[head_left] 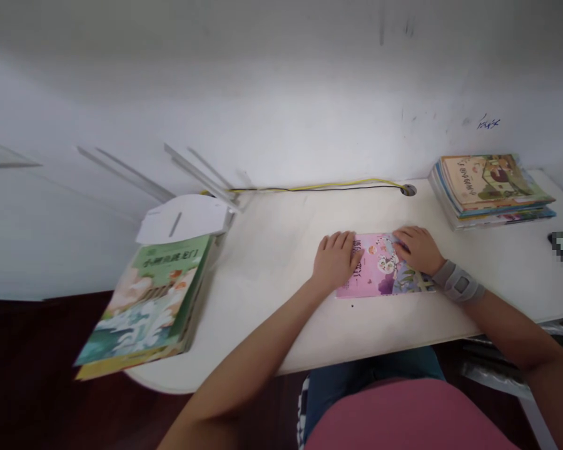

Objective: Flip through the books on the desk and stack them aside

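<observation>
A thin pink picture book (385, 270) lies flat on the white desk (281, 275) in front of me. My left hand (335, 257) rests palm down on the book's left edge, fingers stretched out. My right hand (418, 248) lies flat on the book's upper right part, fingers also extended. A grey band is on my right wrist. Neither hand grips anything.
A stack of books with a green cover (150, 303) overhangs the desk's left edge, white paper (184, 217) behind it. Another book stack (490, 187) sits at the back right. A yellow and black cable (319, 186) runs along the wall to a desk hole (408, 190).
</observation>
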Available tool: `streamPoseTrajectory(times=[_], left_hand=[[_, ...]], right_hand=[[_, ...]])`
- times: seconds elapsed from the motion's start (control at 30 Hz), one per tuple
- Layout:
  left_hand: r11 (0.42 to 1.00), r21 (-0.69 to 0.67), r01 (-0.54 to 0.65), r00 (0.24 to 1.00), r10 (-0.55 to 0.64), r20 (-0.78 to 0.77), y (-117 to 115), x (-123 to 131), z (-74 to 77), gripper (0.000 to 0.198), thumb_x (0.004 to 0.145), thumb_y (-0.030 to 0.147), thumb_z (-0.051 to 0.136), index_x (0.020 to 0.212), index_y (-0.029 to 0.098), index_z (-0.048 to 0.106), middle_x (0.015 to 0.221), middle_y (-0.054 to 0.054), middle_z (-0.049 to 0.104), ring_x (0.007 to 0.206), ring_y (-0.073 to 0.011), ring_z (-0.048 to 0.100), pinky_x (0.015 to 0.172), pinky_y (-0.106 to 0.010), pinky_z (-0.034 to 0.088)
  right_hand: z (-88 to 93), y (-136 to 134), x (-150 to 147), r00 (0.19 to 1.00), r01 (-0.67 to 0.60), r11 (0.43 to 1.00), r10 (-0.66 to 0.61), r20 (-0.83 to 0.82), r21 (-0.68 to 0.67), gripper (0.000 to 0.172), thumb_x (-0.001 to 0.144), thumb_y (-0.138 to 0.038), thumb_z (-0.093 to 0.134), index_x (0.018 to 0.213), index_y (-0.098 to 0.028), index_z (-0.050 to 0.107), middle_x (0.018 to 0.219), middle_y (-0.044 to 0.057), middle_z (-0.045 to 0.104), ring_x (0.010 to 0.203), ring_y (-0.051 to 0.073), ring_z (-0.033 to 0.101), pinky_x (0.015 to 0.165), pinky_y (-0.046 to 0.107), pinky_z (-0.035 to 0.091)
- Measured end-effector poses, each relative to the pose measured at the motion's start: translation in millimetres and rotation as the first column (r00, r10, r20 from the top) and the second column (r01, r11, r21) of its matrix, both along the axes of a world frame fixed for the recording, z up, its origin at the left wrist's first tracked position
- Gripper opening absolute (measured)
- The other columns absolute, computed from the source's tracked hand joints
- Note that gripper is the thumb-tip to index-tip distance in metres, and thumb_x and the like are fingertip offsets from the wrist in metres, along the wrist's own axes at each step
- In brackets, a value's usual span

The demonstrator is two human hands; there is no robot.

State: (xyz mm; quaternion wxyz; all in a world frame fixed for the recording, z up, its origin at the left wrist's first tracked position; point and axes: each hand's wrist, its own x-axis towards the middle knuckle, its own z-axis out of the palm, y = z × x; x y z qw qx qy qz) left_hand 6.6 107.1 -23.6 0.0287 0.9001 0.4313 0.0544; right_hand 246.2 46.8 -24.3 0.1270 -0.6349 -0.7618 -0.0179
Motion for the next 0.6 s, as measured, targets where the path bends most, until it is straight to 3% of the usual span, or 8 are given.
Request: streamPoseTrajectory(times=[0.13, 0.23, 0.37, 0.5, 0.6], left_hand=[[0.998, 0.052, -0.032, 0.999, 0.031, 0.008, 3.6, -1.8, 2.8, 0.05, 0.097, 0.043, 0.03, 0.133, 0.016, 0.053, 0.135, -0.012, 0.057, 0.123, -0.0282, 0.05, 0.104, -0.042, 0.036], [0.991, 0.055, -0.125, 0.992, 0.126, -0.015, 10.5, -8.1, 7.1, 0.044, 0.097, 0.038, 0.029, 0.118, 0.016, 0.061, 0.121, -0.014, 0.063, 0.112, -0.0283, 0.055, 0.096, -0.042, 0.04], [0.967, 0.048, -0.25, 0.968, 0.25, 0.009, 18.3, -16.6, 10.4, 0.043, 0.095, 0.045, 0.037, 0.107, 0.014, 0.064, 0.112, -0.016, 0.063, 0.106, -0.0314, 0.057, 0.09, -0.045, 0.042], [0.965, -0.077, -0.251, 0.947, 0.262, 0.185, 21.3, -16.7, 6.5, 0.033, 0.092, 0.042, 0.044, 0.095, 0.018, 0.067, 0.114, -0.013, 0.064, 0.105, -0.0283, 0.058, 0.092, -0.043, 0.042], [0.925, -0.276, -0.26, 0.843, 0.357, 0.403, 25.3, -16.1, 2.0, 0.024, 0.087, 0.036, 0.052, 0.09, 0.018, 0.068, 0.111, -0.011, 0.066, 0.096, -0.0235, 0.062, 0.089, -0.039, 0.045]], right_hand=[[-2.1, -0.7, 6.4, 0.996, 0.085, 0.996, -0.085, 0.025, 0.017, 0.031, 0.093, -0.032, 0.046, 0.109, -0.017, 0.068, 0.103, 0.011, 0.067, 0.095, 0.025, 0.056, 0.084, 0.036, 0.04], [-0.3, -1.4, 6.1, 0.995, 0.092, 0.995, -0.093, 0.039, 0.024, 0.03, 0.094, -0.031, 0.046, 0.106, -0.017, 0.069, 0.101, 0.011, 0.066, 0.095, 0.024, 0.055, 0.082, 0.036, 0.04], [0.2, -0.8, 4.5, 0.994, 0.096, 0.995, -0.097, 0.053, 0.034, 0.027, 0.093, -0.03, 0.048, 0.101, -0.017, 0.07, 0.1, 0.011, 0.065, 0.093, 0.024, 0.054, 0.08, 0.035, 0.039], [-4.0, 0.7, 5.9, 0.994, 0.092, 0.994, -0.094, 0.051, 0.052, 0.025, 0.093, -0.03, 0.049, 0.099, -0.017, 0.069, 0.098, 0.01, 0.064, 0.093, 0.023, 0.054, 0.08, 0.034, 0.038], [-7.0, 1.4, 7.0, 0.995, 0.094, 0.994, -0.096, 0.041, 0.057, 0.025, 0.093, -0.029, 0.049, 0.1, -0.016, 0.069, 0.098, 0.01, 0.064, 0.093, 0.023, 0.053, 0.08, 0.033, 0.036]])
